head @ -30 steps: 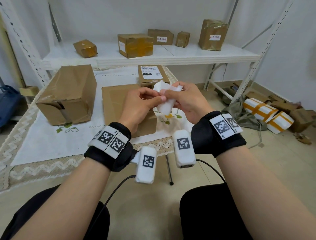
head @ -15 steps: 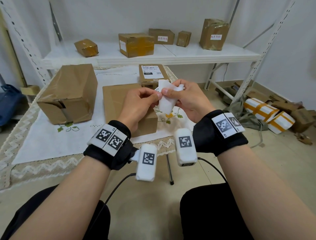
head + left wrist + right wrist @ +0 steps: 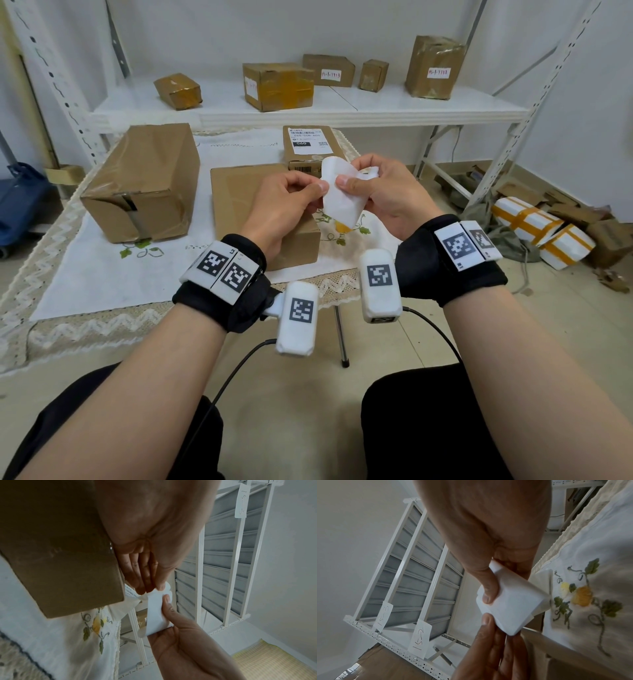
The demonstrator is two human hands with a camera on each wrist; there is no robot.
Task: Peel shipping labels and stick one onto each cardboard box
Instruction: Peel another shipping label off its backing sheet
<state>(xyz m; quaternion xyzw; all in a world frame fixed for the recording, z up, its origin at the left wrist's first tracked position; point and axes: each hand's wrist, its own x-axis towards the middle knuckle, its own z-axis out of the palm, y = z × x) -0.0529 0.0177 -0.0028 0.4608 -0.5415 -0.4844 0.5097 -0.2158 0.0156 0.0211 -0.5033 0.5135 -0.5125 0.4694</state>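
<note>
**Q:** Hands?
**A:** My left hand (image 3: 284, 202) and right hand (image 3: 387, 197) both pinch the white label sheet (image 3: 342, 202), thumbs on the near face, fingers curled behind. The thumb tips nearly meet at one edge. The sheet is bowed, up in the air just off the right end of the flat box (image 3: 239, 195).

**Q:** Step?
**A:** Peeling, I'd say. I'm working an edge loose from the backing. Can't tell if it has lifted.

**Q:** Boxes?
**A:** The flat box is bare on top, so it's the likely target. The box with a printed label (image 3: 308, 145) sits just behind it and looks done. The big taped box (image 3: 144, 181) is left of it, no label on the faces I see. More boxes (image 3: 277, 85) sit on the shelf (image 3: 376, 99), well behind it.

**Q:** Next?
**A:** Split the layers, strip the backing one-handed, keep the sticky side off my fingers, then lay it flat on the flat box.
</note>
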